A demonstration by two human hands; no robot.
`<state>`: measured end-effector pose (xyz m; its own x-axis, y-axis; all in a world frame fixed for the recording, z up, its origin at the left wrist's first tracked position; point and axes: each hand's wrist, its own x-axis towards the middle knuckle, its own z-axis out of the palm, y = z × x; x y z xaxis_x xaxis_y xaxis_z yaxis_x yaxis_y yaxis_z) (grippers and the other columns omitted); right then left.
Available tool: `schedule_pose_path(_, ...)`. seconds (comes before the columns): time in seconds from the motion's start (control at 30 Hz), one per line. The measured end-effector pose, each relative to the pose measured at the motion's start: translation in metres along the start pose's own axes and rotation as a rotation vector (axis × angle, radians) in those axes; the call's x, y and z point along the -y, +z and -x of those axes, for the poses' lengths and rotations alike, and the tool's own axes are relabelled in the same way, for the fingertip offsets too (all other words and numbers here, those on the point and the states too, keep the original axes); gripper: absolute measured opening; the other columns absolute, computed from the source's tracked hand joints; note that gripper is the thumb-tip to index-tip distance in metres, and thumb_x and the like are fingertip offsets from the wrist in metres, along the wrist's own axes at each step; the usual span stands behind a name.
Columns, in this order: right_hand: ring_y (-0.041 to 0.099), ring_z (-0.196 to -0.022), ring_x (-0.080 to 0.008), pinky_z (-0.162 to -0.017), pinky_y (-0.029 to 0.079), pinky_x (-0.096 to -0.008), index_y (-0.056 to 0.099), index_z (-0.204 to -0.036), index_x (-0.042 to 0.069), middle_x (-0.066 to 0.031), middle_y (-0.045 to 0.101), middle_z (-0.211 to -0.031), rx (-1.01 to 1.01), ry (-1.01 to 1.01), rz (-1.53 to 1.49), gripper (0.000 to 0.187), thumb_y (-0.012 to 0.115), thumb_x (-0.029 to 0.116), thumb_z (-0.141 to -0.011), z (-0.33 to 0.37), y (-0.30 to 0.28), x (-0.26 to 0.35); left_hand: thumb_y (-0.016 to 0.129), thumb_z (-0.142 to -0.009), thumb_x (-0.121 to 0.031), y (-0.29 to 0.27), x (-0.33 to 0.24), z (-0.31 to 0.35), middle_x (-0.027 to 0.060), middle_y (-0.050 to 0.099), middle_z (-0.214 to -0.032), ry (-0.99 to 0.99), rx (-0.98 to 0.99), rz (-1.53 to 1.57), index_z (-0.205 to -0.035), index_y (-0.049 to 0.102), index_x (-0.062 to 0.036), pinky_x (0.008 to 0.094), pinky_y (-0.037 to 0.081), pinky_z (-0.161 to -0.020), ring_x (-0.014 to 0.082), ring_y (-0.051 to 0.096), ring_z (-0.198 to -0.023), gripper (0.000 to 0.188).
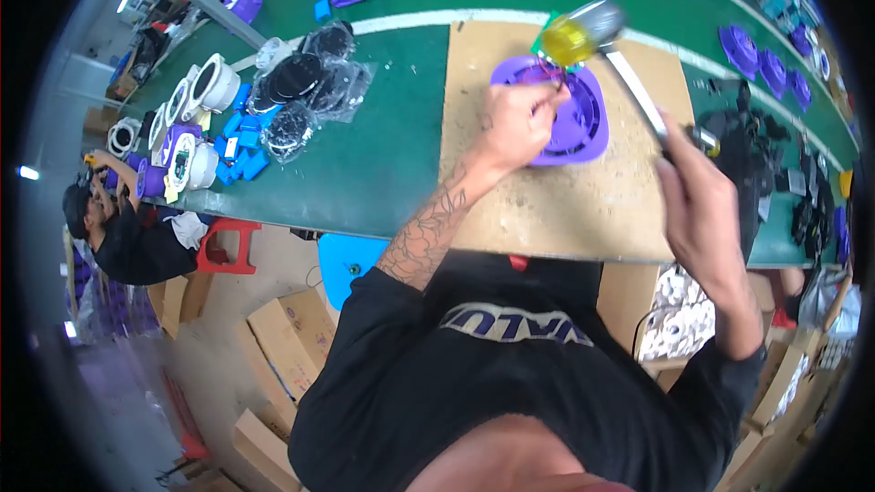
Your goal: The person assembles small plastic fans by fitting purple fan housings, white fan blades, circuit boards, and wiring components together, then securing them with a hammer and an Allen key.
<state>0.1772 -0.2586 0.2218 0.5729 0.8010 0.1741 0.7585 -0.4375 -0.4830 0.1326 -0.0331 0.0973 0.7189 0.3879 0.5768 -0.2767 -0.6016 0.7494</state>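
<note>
A purple round-cornered plastic housing (583, 128) lies on the cardboard sheet in front of me. My left hand (518, 128) is closed over its upper left part, thumb and finger pinched together. What they grip is too small to make out; thin dark and red wires (550, 66) show beside the fingertips. A bit of green circuit board (545, 39) shows just past the housing. My right hand (697, 196) is wrapped round the handle of a mallet (635, 96). The mallet's blurred head, yellow on one side and grey on the other, hangs above the housing's far edge.
Cardboard (583, 210) covers part of the green bench. At left are blue packs (241, 159), bagged black discs (296, 77) and white housings (214, 87). Black parts (747, 146) lie at right, with purple housings (740, 50) beyond. A co-worker (137, 241) sits far left.
</note>
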Motion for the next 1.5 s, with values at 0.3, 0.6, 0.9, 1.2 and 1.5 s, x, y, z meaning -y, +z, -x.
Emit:
schedule_pose_path(0.3, 0.068, -0.093, -0.0358, -0.080, 0.053, -0.0397, 0.050, -0.136, -0.001, -0.0279, 0.064, -0.108, -0.153, -0.151, 0.148, 0.047, 0.055, -0.005, -0.089, 0.000, -0.013, 0.004, 0.069, -0.087, -0.008, -0.001, 0.004, 0.004, 0.0130, 0.069, -0.070, -0.003, -0.041, 0.041, -0.091, 0.073, -0.0003, 0.0265, 0.046, -0.052, 0.0096, 0.062, -0.057, 0.010)
schedule_pose_path(0.6, 0.066, -0.105, -0.0303, -0.088, 0.052, -0.0363, 0.049, -0.136, -0.004, -0.0259, 0.061, -0.122, -0.363, -0.194, 0.157, 0.043, 0.054, 0.000, -0.093, 0.011, -0.025, -0.010, 0.069, -0.086, -0.007, -0.001, -0.001, 0.002, 0.0114, 0.069, -0.069, -0.043, 0.000, 0.032, -0.091, 0.072, 0.0007, 0.0252, 0.047, -0.053, 0.0075, 0.059, -0.057, 0.010)
schedule_pose_path(0.9, 0.063, -0.101, -0.0417, -0.084, 0.050, -0.0371, 0.054, -0.130, -0.003, -0.0312, 0.063, -0.106, -0.203, 0.267, -0.005, 0.038, 0.054, 0.011, -0.095, 0.008, 0.017, -0.081, 0.062, -0.094, -0.007, -0.033, -0.029, -0.010, 0.0094, 0.071, -0.087, -0.123, -0.100, 0.357, -0.101, 0.068, 0.0063, 0.0253, 0.054, -0.075, 0.0116, 0.065, -0.079, 0.016)
schedule_pose_path(1.2, 0.057, -0.110, -0.0409, -0.089, 0.048, -0.0446, 0.047, -0.138, 0.004, -0.0248, 0.059, -0.118, -0.056, 0.275, 0.346, 0.057, 0.066, 0.024, -0.088, -0.001, 0.086, -0.127, 0.068, -0.088, -0.010, -0.106, 0.033, 0.036, 0.0089, 0.070, -0.075, -0.584, 0.006, -0.227, -0.099, 0.070, 0.0032, 0.0262, 0.050, -0.059, 0.0108, 0.066, -0.066, 0.017)
schedule_pose_path(1.5, 0.045, -0.130, -0.0340, -0.104, 0.034, -0.0559, 0.057, -0.125, 0.005, -0.0174, 0.051, -0.132, 0.102, -0.369, 0.098, 0.063, 0.077, 0.032, -0.071, -0.056, 0.101, -0.054, 0.069, -0.084, -0.010, -0.086, 0.049, 0.044, 0.0183, 0.067, -0.100, -0.308, 0.101, -0.774, -0.106, 0.067, 0.0007, 0.0388, 0.051, -0.079, 0.0339, 0.064, -0.092, 0.024)
